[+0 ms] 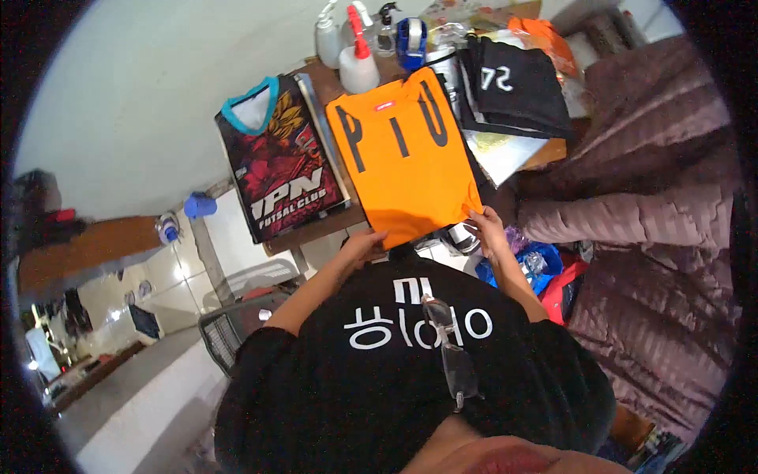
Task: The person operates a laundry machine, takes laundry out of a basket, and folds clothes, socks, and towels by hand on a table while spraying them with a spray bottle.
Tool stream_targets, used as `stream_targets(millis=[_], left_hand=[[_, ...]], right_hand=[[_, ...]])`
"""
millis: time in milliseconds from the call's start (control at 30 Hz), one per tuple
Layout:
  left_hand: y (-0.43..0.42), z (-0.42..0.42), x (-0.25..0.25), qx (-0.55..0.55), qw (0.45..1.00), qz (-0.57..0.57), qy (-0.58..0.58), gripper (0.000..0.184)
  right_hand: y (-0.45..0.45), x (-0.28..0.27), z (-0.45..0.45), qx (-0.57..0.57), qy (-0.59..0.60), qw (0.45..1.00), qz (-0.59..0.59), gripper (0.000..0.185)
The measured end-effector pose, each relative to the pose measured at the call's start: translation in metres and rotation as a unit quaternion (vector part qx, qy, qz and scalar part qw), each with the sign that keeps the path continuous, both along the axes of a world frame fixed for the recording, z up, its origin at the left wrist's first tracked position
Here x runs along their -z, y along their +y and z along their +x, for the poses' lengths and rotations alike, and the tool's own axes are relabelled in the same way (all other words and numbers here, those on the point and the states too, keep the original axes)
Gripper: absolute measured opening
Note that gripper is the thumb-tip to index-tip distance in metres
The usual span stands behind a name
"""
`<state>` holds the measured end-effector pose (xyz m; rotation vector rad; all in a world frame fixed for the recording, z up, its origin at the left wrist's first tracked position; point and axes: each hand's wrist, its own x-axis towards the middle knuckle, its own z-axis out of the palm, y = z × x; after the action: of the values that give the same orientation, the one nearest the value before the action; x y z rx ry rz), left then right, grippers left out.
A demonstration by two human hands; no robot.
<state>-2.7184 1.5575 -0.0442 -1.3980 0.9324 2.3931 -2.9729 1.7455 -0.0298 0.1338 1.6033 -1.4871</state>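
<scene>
An orange shirt (407,170) with the dark letters P, I and U lies folded on the table, its near edge reaching over the table's front. My left hand (365,246) pinches the near left corner of this shirt. On the near right corner, my right hand (487,227) grips the cloth between thumb and fingers. Left of the orange shirt is a stack of folded jerseys, topped by a dark red and black jersey (284,170) with a turquoise collar. Folded black clothing (513,87) with a white number lies to the right.
Along the back stand a white bottle with a red nozzle (359,67), other pump bottles (327,35) and a blue tape dispenser (411,43). Purple striped fabric (647,197) drapes at the right. A mesh chair (225,328) stands at lower left, and glasses (458,363) hang from my shirt.
</scene>
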Motion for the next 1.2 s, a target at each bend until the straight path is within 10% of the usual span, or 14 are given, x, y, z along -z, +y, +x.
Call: stream_targets(millis=[333, 667, 867, 1200], left_hand=[[0.005, -0.003, 0.031, 0.018, 0.996, -0.081, 0.015, 0.026], [-0.019, -0.012, -0.031, -0.129, 0.952, 0.167, 0.223, 0.04], [-0.022, -0.029, -0.042, -0.146, 0.906, 0.28, 0.283, 0.038], [-0.026, -0.006, -0.038, 0.023, 0.908, 0.147, 0.391, 0.052]], right_hand=[[-0.037, 0.0, -0.04, -0.241, 0.207, 0.941, 0.117, 0.025], [-0.013, -0.007, -0.029, -0.009, -0.145, 0.976, -0.165, 0.034], [-0.009, -0.023, 0.049, 0.004, -0.332, 0.883, -0.332, 0.053], [-0.088, -0.078, 0.074, 0.016, -0.015, 0.983, -0.182, 0.028]])
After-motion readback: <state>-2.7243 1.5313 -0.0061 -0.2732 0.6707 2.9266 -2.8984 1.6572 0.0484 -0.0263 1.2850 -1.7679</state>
